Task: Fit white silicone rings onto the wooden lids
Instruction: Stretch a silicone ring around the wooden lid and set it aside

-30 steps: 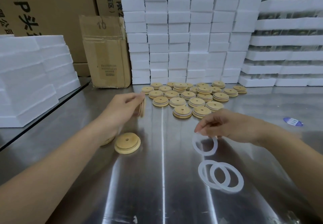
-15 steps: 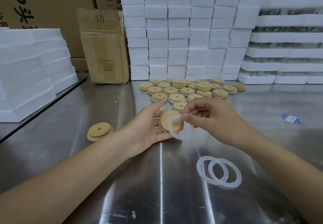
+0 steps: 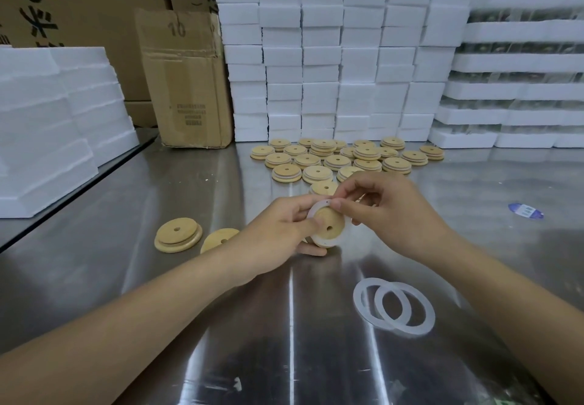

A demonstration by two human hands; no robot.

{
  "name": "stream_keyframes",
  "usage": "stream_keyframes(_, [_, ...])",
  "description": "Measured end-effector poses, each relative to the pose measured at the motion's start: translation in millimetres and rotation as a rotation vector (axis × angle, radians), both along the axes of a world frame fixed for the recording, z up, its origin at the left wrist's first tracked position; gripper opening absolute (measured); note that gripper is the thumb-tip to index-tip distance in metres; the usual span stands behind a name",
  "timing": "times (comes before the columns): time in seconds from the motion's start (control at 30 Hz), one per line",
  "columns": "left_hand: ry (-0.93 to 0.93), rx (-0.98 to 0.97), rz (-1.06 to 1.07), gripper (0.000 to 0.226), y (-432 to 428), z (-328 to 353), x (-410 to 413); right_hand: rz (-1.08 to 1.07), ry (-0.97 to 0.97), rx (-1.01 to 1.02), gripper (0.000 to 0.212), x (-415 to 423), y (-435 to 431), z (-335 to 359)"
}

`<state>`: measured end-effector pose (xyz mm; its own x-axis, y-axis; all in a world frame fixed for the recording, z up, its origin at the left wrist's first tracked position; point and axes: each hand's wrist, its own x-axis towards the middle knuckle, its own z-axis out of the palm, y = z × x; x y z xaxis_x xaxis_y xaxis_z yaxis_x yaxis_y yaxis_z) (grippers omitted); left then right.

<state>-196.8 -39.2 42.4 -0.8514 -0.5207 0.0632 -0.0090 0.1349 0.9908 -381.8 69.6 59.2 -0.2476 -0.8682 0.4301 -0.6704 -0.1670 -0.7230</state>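
Ring (image 3: 329, 242) round lid (image 3: 331, 220), left hand (image 3: 274, 231), right hand (image 3: 389, 212) pinching

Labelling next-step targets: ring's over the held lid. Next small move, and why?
Probably the right hand presses the white ring flush around the raised centre of the wooden lid: the left hand grips the lid, the right pinches the ring's top edge, and it looks unseated.

Carton (image 3: 186, 88): brown, black print, "10" on flap. Right of carton: foam blocks (image 3: 331, 57) plain white. Before carton: table (image 3: 126, 215) silver-grey, streaky glare; wooden lid (image 3: 331, 222) pale tan; silicone ring (image 3: 316, 211) milky white; loose rings (image 3: 430, 312) translucent white; label (image 3: 525, 210) blue-white.
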Motion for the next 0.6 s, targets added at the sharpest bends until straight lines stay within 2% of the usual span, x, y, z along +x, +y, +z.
stream_keyframes(0.23, [-0.038,-0.128,0.005,0.039,-4,-2,1,0.106,-0.019,0.077,0.002,-11,0,5])
stream_keyframes(0.6, [-0.060,-0.176,-0.006,0.037,-10,0,2,0.140,0.001,0.267,0.005,-26,3,10])
